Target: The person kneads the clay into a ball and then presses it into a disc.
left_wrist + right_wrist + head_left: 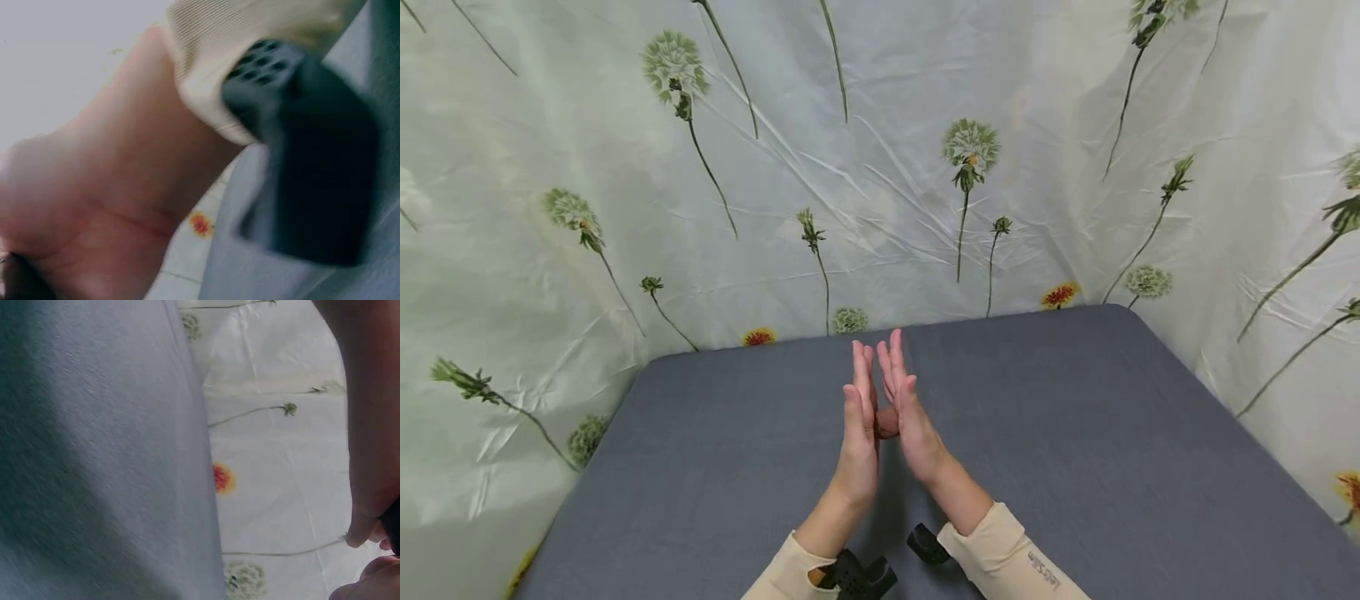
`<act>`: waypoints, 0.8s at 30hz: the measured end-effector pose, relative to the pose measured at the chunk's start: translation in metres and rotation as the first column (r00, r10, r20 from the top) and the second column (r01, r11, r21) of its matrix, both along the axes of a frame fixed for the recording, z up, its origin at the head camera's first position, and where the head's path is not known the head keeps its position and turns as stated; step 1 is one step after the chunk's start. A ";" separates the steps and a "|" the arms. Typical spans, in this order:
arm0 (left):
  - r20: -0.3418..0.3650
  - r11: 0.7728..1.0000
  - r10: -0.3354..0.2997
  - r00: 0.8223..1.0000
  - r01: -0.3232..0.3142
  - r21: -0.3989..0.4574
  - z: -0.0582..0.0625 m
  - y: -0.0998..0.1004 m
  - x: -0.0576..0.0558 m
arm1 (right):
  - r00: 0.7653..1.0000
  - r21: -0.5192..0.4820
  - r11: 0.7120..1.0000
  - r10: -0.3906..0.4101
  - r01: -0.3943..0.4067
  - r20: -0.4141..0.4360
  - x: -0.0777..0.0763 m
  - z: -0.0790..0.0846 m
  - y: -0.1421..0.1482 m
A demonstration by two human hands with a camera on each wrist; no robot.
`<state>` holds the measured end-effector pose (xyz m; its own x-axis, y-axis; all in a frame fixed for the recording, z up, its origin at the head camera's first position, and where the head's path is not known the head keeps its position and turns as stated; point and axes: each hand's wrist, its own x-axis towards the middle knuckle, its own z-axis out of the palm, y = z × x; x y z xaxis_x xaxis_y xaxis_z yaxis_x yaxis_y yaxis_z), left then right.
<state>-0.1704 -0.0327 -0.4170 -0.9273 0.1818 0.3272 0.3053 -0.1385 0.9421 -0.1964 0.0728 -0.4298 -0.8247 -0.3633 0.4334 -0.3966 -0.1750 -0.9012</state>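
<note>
My left hand and right hand face each other palm to palm above the grey surface, fingers straight and pointing away. Between the palms sits a small rounded brown thing, mostly hidden; its exact kind cannot be made out. It appears pressed by both palms, with no fingers curled round it. In the left wrist view, the heel of the left hand fills the left side, and a dark thing shows at the lower corner. The right wrist view catches fingers at its lower right edge, beside a dark patch.
A grey cloth-covered table spreads beneath the hands. Pale curtain fabric printed with dandelions surrounds its back and sides. Black wrist devices sit at the cream sleeves.
</note>
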 end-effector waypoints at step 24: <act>-0.029 1.000 -0.001 1.000 0.001 -0.013 0.003 -0.004 0.002 | 0.999 -0.015 0.999 0.040 -0.040 -0.012 0.002 0.003 -0.001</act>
